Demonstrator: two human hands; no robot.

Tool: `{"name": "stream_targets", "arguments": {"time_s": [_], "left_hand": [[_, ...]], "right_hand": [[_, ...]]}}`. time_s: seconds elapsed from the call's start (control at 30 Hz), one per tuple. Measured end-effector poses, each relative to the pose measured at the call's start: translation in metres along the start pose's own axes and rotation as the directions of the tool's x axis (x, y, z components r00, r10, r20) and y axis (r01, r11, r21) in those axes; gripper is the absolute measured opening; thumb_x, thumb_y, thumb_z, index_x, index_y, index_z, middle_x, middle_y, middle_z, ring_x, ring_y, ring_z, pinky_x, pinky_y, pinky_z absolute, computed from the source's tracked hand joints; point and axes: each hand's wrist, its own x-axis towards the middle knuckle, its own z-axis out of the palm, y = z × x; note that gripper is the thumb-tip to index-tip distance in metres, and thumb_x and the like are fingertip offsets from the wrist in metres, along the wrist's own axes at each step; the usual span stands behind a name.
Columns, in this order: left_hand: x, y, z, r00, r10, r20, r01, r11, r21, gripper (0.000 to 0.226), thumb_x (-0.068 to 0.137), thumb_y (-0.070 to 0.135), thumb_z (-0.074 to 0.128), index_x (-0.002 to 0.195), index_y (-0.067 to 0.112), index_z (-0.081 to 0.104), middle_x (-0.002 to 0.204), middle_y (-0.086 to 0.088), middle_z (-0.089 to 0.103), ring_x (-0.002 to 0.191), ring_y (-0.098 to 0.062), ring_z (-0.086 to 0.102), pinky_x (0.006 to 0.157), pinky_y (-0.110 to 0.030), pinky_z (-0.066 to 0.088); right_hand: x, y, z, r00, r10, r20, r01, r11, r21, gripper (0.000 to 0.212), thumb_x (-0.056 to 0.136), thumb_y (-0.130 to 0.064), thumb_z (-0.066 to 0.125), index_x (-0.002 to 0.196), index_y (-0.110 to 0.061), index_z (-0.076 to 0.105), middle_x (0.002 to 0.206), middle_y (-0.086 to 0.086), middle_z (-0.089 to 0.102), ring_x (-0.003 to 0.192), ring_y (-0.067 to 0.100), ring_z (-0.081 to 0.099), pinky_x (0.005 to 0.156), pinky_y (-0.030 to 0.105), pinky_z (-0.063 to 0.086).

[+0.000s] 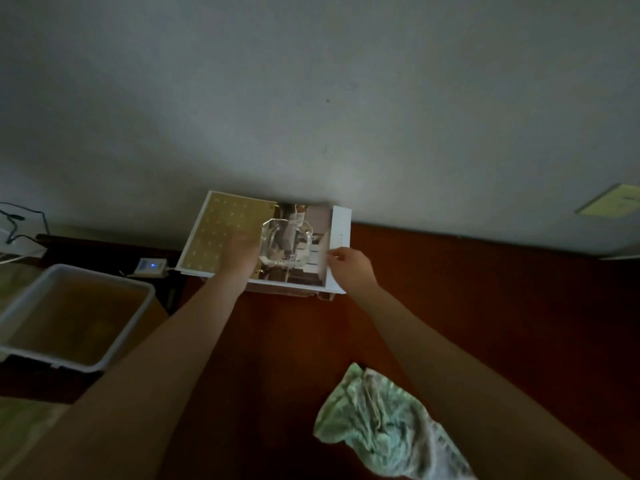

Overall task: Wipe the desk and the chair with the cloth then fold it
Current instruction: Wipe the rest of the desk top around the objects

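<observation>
A crumpled pale green cloth [377, 420] lies on the dark reddish-brown desk [485, 323], near its front and under my right forearm. At the desk's back edge, against the wall, a stack of booklets [221, 230] bears a clear glass ashtray [287, 244]. My left hand [239, 254] lies on the stack at the ashtray's left side, blurred. My right hand [349, 266] grips the stack's right edge, with its fingers curled round the white cover. Neither hand touches the cloth.
A white plastic tub [138, 303] of murky water stands to the left, off the desk. Behind it sit a small white device with a blue light [151, 266] and black cables [20, 223]. A yellow-green paper [613, 202] lies at the far right by the wall.
</observation>
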Motion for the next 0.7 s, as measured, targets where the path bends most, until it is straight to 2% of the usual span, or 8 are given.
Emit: {"name": "stream_targets", "arguments": {"time_s": [0.07, 0.17, 0.27, 0.33, 0.43, 0.5, 0.6, 0.7], "left_hand": [[0.01, 0.001, 0.007, 0.997, -0.066, 0.049, 0.068, 0.996, -0.052, 0.025, 0.096, 0.016, 0.042, 0.114, 0.007, 0.057, 0.1, -0.009, 0.058, 0.087, -0.019, 0.055, 0.073, -0.03, 0.044], [0.02, -0.002, 0.014, 0.984, -0.122, 0.127, 0.131, 0.989, -0.064, 0.027, 0.096, 0.021, 0.045, 0.116, 0.005, 0.055, 0.103, -0.007, 0.057, 0.098, -0.022, 0.055, 0.089, -0.036, 0.047], [0.028, -0.008, 0.02, 0.992, -0.055, 0.11, 0.052, 0.998, 0.032, 0.02, 0.098, 0.019, 0.045, 0.086, 0.01, 0.058, 0.084, -0.006, 0.055, 0.074, -0.016, 0.051, 0.067, -0.027, 0.043], [0.025, -0.006, 0.022, 0.997, 0.002, 0.084, -0.01, 0.995, 0.1, 0.025, 0.097, 0.014, 0.045, 0.074, 0.011, 0.055, 0.072, -0.004, 0.051, 0.064, -0.015, 0.045, 0.056, -0.023, 0.034], [0.016, 0.006, 0.028, 0.982, 0.131, 0.134, -0.15, 0.978, 0.143, 0.023, 0.097, 0.019, 0.047, 0.082, 0.005, 0.059, 0.073, -0.006, 0.055, 0.065, -0.018, 0.049, 0.056, -0.023, 0.035], [0.009, 0.019, 0.039, 0.96, 0.223, 0.171, -0.246, 0.961, 0.127, 0.018, 0.096, 0.018, 0.049, 0.089, 0.006, 0.061, 0.078, -0.007, 0.058, 0.069, -0.019, 0.053, 0.058, -0.023, 0.038], [-0.007, 0.045, 0.075, 0.922, 0.324, 0.211, -0.356, 0.924, 0.14, 0.012, 0.095, 0.017, 0.051, 0.089, 0.01, 0.058, 0.075, -0.003, 0.056, 0.065, -0.015, 0.051, 0.057, -0.021, 0.039], [-0.027, 0.066, 0.135, 0.923, 0.319, 0.213, -0.354, 0.924, 0.148, 0.007, 0.095, 0.014, 0.05, 0.099, 0.013, 0.056, 0.082, 0.003, 0.055, 0.067, -0.005, 0.049, 0.056, -0.017, 0.037]], "right_hand": [[0.006, -0.014, 0.01, 0.997, 0.027, 0.066, -0.037, 0.989, 0.145, 0.04, 0.099, -0.019, 0.043, 0.138, -0.012, 0.045, 0.132, 0.007, 0.053, 0.107, 0.021, 0.058, 0.086, 0.032, 0.049], [0.016, -0.029, 0.025, 0.976, 0.113, 0.185, -0.173, 0.918, 0.356, 0.045, 0.098, -0.022, 0.047, 0.14, -0.01, 0.039, 0.136, 0.01, 0.049, 0.119, 0.027, 0.05, 0.1, 0.037, 0.042], [0.021, -0.036, 0.031, 0.961, 0.144, 0.237, -0.235, 0.877, 0.419, 0.044, 0.097, -0.021, 0.048, 0.138, -0.007, 0.04, 0.135, 0.011, 0.047, 0.121, 0.025, 0.046, 0.097, 0.032, 0.038], [0.023, -0.035, 0.03, 0.969, 0.142, 0.203, -0.218, 0.879, 0.424, 0.042, 0.097, -0.018, 0.049, 0.136, -0.006, 0.041, 0.131, 0.011, 0.05, 0.122, 0.025, 0.049, 0.097, 0.033, 0.042], [0.026, -0.019, 0.018, 0.983, 0.133, 0.124, -0.177, 0.853, 0.49, 0.03, 0.096, -0.013, 0.049, 0.125, -0.009, 0.05, 0.114, 0.01, 0.06, 0.11, 0.028, 0.058, 0.091, 0.036, 0.049], [0.029, -0.001, 0.005, 0.986, 0.161, 0.05, -0.16, 0.812, 0.562, 0.033, 0.095, -0.014, 0.05, 0.128, -0.009, 0.049, 0.106, 0.005, 0.06, 0.098, 0.021, 0.06, 0.081, 0.03, 0.053], [0.032, 0.03, -0.024, 0.968, 0.235, -0.094, -0.107, 0.718, 0.688, 0.033, 0.093, -0.016, 0.055, 0.124, -0.008, 0.055, 0.113, 0.007, 0.065, 0.101, 0.02, 0.061, 0.092, 0.038, 0.051], [0.036, 0.067, -0.067, 0.926, 0.322, -0.196, -0.077, 0.671, 0.737, 0.028, 0.091, -0.012, 0.054, 0.118, -0.009, 0.061, 0.11, 0.008, 0.067, 0.104, 0.023, 0.062, 0.098, 0.043, 0.048]]}}
